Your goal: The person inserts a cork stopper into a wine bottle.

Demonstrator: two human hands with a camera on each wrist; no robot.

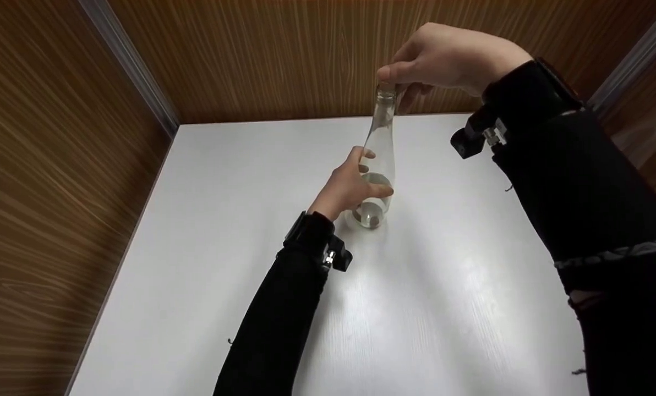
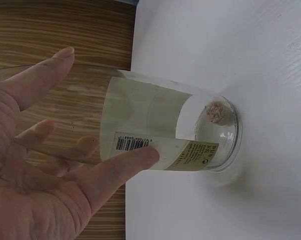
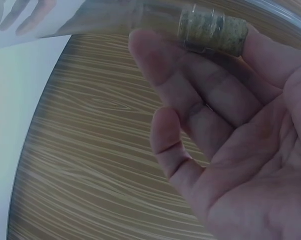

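Note:
A clear glass bottle (image 1: 383, 144) stands upright on the white table (image 1: 212, 231). It carries a pale label with a barcode (image 2: 140, 131). A small cork piece (image 2: 215, 111) lies inside on its bottom. My left hand (image 1: 361, 180) wraps the lower body, with the thumb on one side and the fingers on the other (image 2: 50, 165). My right hand (image 1: 443, 55) is above the neck. In the right wrist view its thumb and forefinger pinch a cork (image 3: 214, 30) that sits in the bottle's mouth.
Wood-grain panels (image 1: 58, 165) wall the table on the left, back and right, with metal strips (image 1: 130, 60) in the corners. Both forearms wear black sleeves with wrist cameras (image 1: 336, 257). White tabletop surrounds the bottle on all sides.

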